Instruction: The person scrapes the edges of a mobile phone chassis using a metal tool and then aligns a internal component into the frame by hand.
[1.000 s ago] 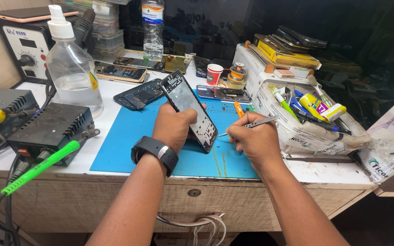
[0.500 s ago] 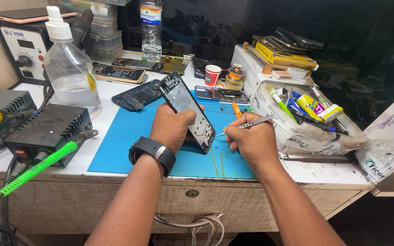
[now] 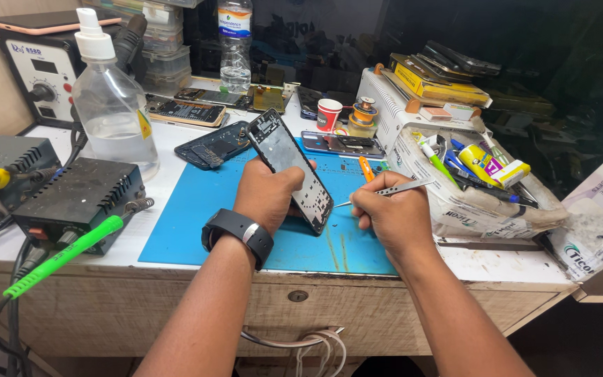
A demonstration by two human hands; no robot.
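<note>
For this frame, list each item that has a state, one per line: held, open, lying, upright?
Left hand: gripping the phone, wrist strapped with a black band.
Phone: opened, tilted up off the blue mat.
Right hand: holding tweezers, tips at the phone's lower edge.
Spray bottle: upright, partly filled with clear liquid.
Water bottle: upright, capped.
Red cup: upright, open.
Drawer: shut.

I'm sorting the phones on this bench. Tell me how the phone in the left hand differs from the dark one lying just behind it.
The held phone is tilted up off the blue mat in the left hand; the dark phone lies flat on the bench. Tweezers in the right hand reach toward the held phone; nothing touches the dark one. Both look opened up, with bare insides.
</note>
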